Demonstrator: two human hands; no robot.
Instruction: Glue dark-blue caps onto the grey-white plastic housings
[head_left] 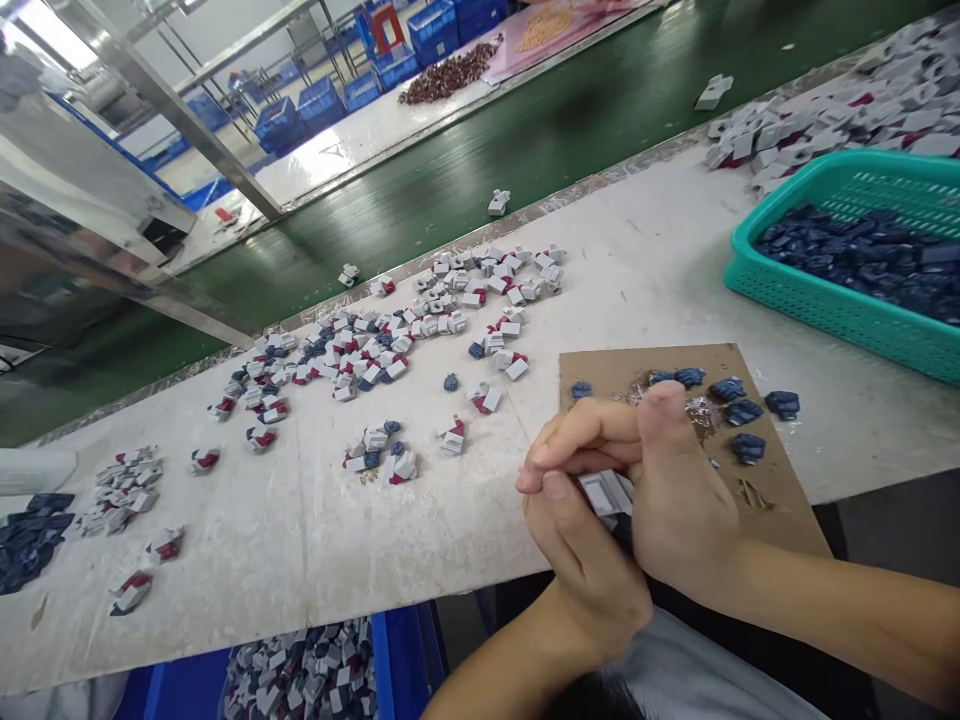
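Observation:
Both my hands meet at the table's near edge, pressed together round a small grey plastic part (pixel 606 492). My left hand (pixel 581 560) cups it from below, with the thumb on top. My right hand (pixel 660 480) closes over it from the right, fingers pointing left. Just behind them lies a brown cardboard sheet (pixel 757 490) with several dark blue pieces (pixel 739 412) on it. Scattered grey, red and blue assembled parts (pixel 390 345) cover the white table (pixel 300 530) to the left.
A teal basket (pixel 840 300) of dark blue pieces stands at the right. More grey parts (pixel 840 120) are heaped behind it. A green conveyor belt (pixel 525 140) runs along the far side. A blue bin (pixel 300 670) of finished parts sits below the table edge.

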